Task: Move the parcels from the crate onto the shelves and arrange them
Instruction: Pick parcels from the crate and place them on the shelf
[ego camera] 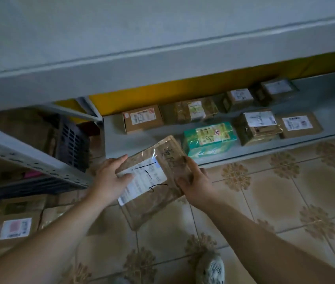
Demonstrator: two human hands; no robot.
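Head view: R hand (195, 181) grips the right edge of a flat brown parcel (152, 201), fingers curled over onto its top face, thumb along the upper edge. L hand (109, 179) lies on the parcel's left side, fingers fairly straight, thumb pressed on the white label (142, 179), which carries handwritten marks. Parcel is off the floor, tilted, w/ its far end just in front of the bottom shelf (326, 95), near a green parcel (209, 138) at the shelf's front edge. Behind and beside the green one, approx. seven brown labelled boxes sit in two rows, incl. a small carton (143, 119) at the left end. Dark slotted crate (72, 140) stands left of the shelf, behind a grey upright. More labelled boxes (15, 228) lie lower left on the patterned tile floor (265, 191). Shoe (210, 267) shows at btm centre.
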